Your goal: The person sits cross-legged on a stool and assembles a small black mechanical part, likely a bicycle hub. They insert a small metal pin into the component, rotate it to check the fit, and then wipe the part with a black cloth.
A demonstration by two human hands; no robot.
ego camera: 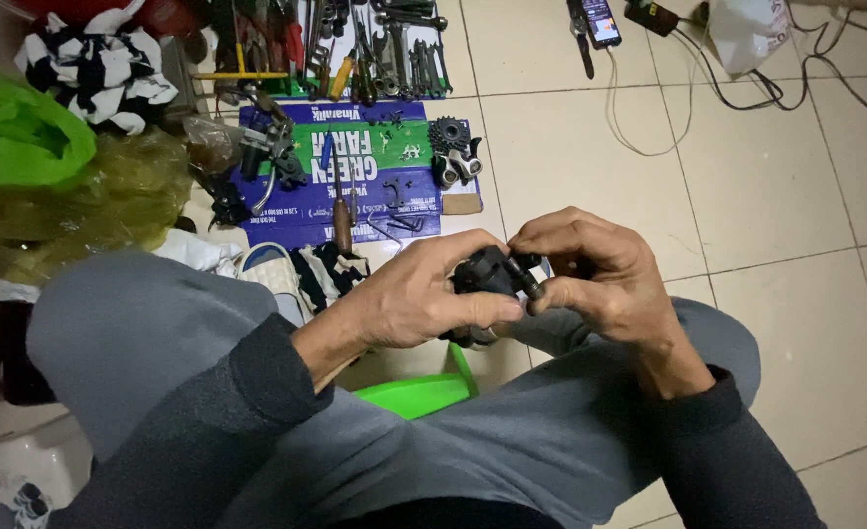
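Down low, close to the camera, both hands meet over the person's knees in grey trousers, and between them sits a small black metal-and-plastic bike part with a dark bolt sticking out of its right side. The left hand wraps around the part from the left, thumb across the front, holding it tight. The right hand pinches the bolt end with its fingertips, closed on the same part. It looks hard and stiff, not bendy, and a bit heavy for its size. It may be greasy, so it could slip. The best place to hold it seems to be the fat body, with the little bolt left free for the other hand. Under the knees peeks a bright green plastic stool. Farther off, on the pale tiled floor, lies a flat blue and green cardboard box with a wooden-handled screwdriver, a dark toothed gear cluster and more small parts on it. Beyond that is a row of metal wrenches.
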